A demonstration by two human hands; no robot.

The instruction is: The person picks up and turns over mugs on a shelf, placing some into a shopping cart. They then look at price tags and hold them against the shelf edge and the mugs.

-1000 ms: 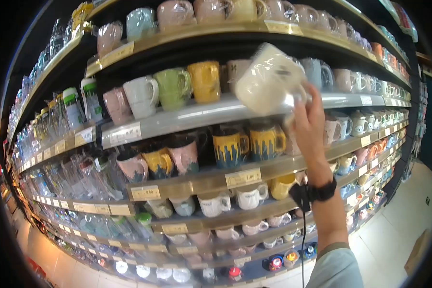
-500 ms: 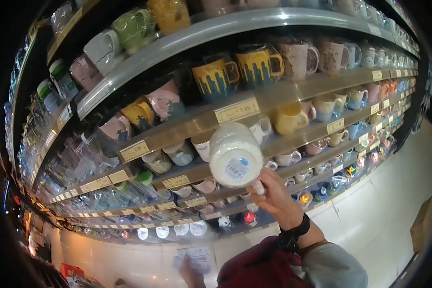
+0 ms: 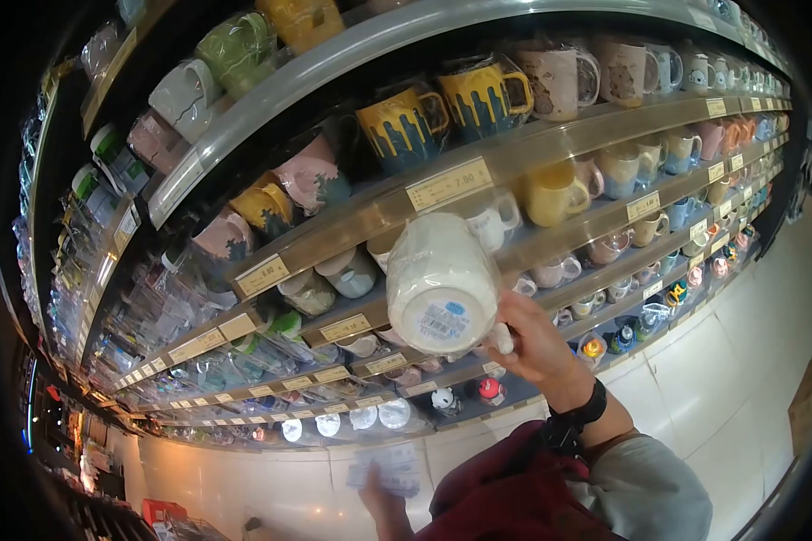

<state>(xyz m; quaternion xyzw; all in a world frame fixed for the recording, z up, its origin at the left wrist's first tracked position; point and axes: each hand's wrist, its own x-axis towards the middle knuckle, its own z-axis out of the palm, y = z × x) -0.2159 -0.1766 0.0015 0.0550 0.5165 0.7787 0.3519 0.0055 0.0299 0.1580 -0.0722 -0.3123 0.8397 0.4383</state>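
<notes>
My right hand (image 3: 534,341) grips a white mug (image 3: 442,261) by its handle. The mug is in clear wrap and tilted, so its base with a blue and white barcode sticker (image 3: 444,321) faces me. A dark watch (image 3: 579,419) is on my right wrist. Lower down, my left hand (image 3: 376,494) is closed on printed paper slips (image 3: 388,471), which are blurred. Behind the mug, a shelf edge carries a price label (image 3: 449,184).
Shelves (image 3: 595,126) hold many wrapped mugs, among them yellow and blue drip mugs (image 3: 403,126) and a yellow mug (image 3: 555,194). Clear bottles stand on the left. Below are the tiled floor (image 3: 677,379), a red object (image 3: 164,512) and a cardboard box (image 3: 810,401) at the right.
The white mug has come off the upper shelf area, moved down and turned base toward me in my right hand. The view has tilted down, bringing my left hand with the slips into sight.
</notes>
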